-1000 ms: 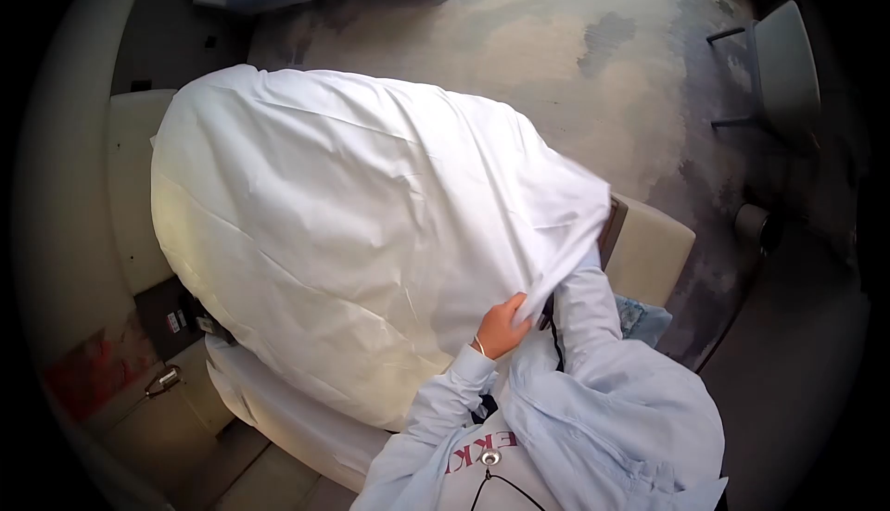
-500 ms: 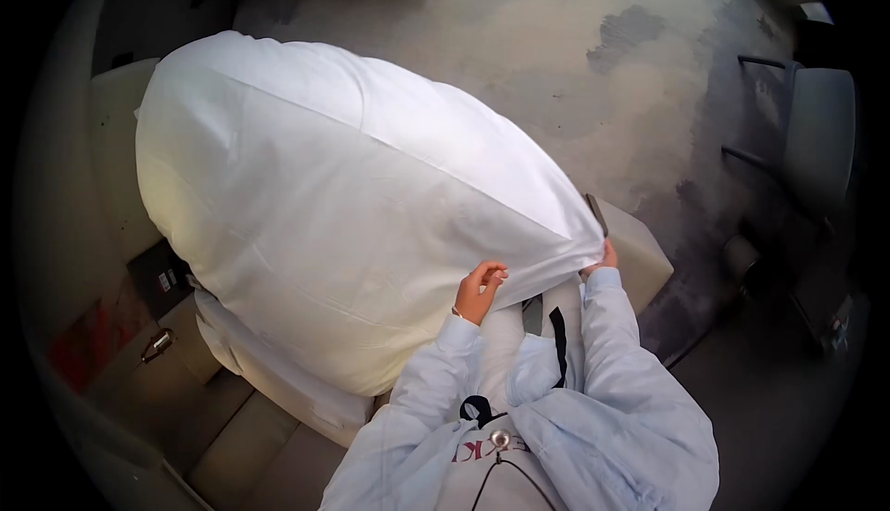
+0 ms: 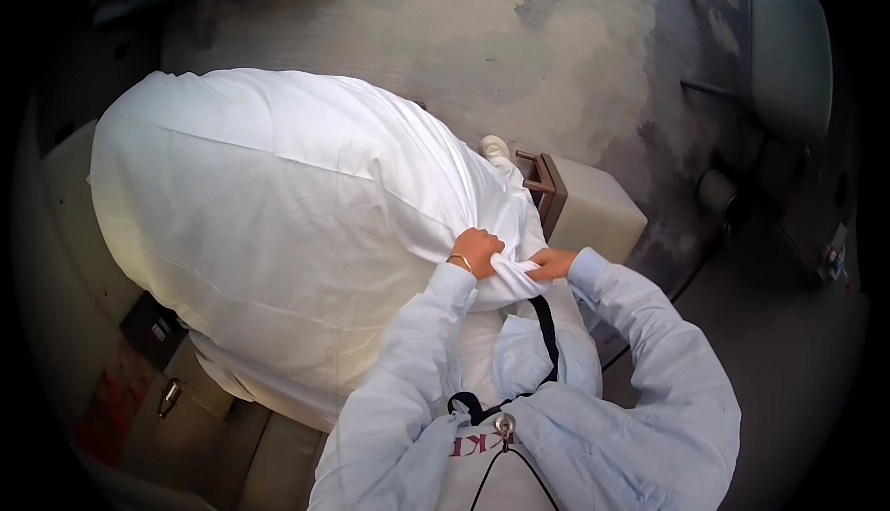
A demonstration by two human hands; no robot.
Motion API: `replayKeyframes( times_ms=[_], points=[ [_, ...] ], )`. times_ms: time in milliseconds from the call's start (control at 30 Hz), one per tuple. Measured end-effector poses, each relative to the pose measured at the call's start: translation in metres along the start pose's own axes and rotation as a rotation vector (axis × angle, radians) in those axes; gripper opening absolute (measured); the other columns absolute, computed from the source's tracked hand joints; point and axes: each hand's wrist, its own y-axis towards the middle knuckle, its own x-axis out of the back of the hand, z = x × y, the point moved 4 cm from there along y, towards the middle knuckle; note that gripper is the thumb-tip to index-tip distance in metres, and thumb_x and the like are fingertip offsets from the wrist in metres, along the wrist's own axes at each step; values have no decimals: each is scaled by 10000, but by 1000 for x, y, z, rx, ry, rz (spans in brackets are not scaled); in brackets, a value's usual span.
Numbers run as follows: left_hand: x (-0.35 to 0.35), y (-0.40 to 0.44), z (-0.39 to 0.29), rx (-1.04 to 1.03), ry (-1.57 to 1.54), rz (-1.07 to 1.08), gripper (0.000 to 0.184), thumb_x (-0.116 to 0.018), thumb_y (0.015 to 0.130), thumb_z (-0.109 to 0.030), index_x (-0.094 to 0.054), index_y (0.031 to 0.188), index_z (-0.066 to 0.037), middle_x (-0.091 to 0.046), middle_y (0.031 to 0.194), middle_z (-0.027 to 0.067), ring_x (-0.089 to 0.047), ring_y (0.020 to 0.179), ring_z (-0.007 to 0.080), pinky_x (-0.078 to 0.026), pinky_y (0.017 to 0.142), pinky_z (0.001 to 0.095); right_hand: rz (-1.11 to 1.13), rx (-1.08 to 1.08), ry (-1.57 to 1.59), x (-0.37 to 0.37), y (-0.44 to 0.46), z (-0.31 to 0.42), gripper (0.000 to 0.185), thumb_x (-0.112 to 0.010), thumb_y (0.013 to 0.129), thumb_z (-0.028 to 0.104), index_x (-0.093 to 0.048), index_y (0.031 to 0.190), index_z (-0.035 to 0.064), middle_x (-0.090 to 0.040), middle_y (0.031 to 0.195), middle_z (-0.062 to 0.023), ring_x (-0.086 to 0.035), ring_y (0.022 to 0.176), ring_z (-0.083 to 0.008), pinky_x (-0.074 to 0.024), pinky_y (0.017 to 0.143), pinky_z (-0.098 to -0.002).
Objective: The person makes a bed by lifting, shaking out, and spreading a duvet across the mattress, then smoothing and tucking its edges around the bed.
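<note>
A large white cloth cover (image 3: 278,196) with a seam and soft creases spreads out from my body toward the upper left, full and bulging. At its near right end, the fabric is gathered into a bunch. My left hand (image 3: 476,252), with a thin bracelet at the wrist, is closed in a fist around the gathered cloth. Close by on the right, my right hand (image 3: 552,264) grips the folded end of the same cover. Cloth hides some fingertips of both hands.
Beside my right leg stands a pale box-shaped seat (image 3: 598,210) with a brown frame. A grey-green chair (image 3: 790,66) is at the upper right. A dark box (image 3: 153,330) and a shiny metal fitting (image 3: 169,398) lie at left. Patterned carpet (image 3: 417,20) covers the floor.
My left hand has closed on the cloth cover. My right hand has moved left toward it, bringing the cover's corner along; the cloth's end is now bunched, uncovering a shoe and the brown frame.
</note>
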Motion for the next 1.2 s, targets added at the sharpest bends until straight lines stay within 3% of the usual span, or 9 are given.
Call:
replayKeyframes(
  times_ms=[67, 133, 467, 567, 600, 700, 800, 933, 1200],
  points=[
    [2, -18, 5, 47, -278, -396, 134, -627, 541, -103, -493, 541, -86, -456, 514, 59, -464, 504, 266, -372, 486, 350, -63, -24, 341, 41, 14, -13, 348, -538, 774, 310, -573, 1008, 54, -603, 785, -61, -562, 670, -112, -450, 590, -251],
    [20, -39, -1, 93, -343, -467, 197, -631, 543, -111, -439, 519, -74, -425, 504, 73, -429, 481, 268, -340, 463, 342, -315, 79, 51, 98, 32, -5, 365, -600, 753, 294, -548, 1020, 50, -603, 788, -60, -553, 628, -116, -440, 576, -260],
    [93, -148, -18, 256, -873, -1056, 381, -440, 654, 108, -176, 462, -87, -206, 433, 0, -192, 417, 96, -134, 413, 257, -714, 22, 697, 116, 190, 50, 573, -510, 771, 475, -517, 1070, -13, -538, 1057, -103, -497, 975, -191, -355, 849, -275],
    [91, -152, -16, 295, -921, -1047, 390, -447, 647, 107, -169, 458, -90, -208, 429, -1, -196, 412, 98, -134, 414, 255, -539, -66, 1050, 121, 186, 58, 551, -540, 765, 433, -523, 1048, -39, -549, 1035, -138, -511, 963, -205, -386, 822, -285],
    [76, -164, -6, 422, -782, -958, 370, -483, 634, 87, -201, 454, -74, -233, 439, 5, -218, 409, 107, -145, 409, 257, -963, -32, 593, 142, 184, 56, 481, -560, 759, 388, -552, 978, -40, -585, 909, -133, -532, 872, -198, -407, 765, -291],
    [67, -145, -5, 489, -765, -817, 306, -530, 608, 56, -276, 476, -51, -313, 475, 18, -304, 442, 133, -219, 424, 254, -1039, 391, 335, 180, 120, 162, 365, -555, 785, 318, -566, 776, -47, -564, 692, -74, -501, 632, -125, -401, 612, -256],
    [82, -108, -21, 368, -545, -724, 268, -541, 592, 25, -545, 851, -43, -522, 898, 98, -464, 912, 268, -349, 817, 342, -1457, 879, -152, 210, 17, 252, 292, -608, 767, 245, -526, 668, -17, -485, 569, -36, -385, 568, -85, -347, 527, -233],
    [69, -105, -29, 383, -645, -616, 520, -529, 601, 25, -473, 1110, -68, -466, 1124, 117, -377, 1111, 317, -280, 939, 390, -1616, 447, -58, 333, -37, 157, 420, -590, 774, 245, -298, 538, 57, -292, 517, 17, -283, 527, -64, -286, 469, -236],
    [42, -152, -2, 578, -896, -786, 293, -480, 681, 52, -541, 961, -9, -582, 928, 100, -541, 917, 216, -393, 830, 307, -1792, 269, -99, 366, -3, 161, 396, -595, 753, 283, -365, 559, 25, -339, 521, -101, -322, 524, -119, -314, 493, -293]
  ],
)
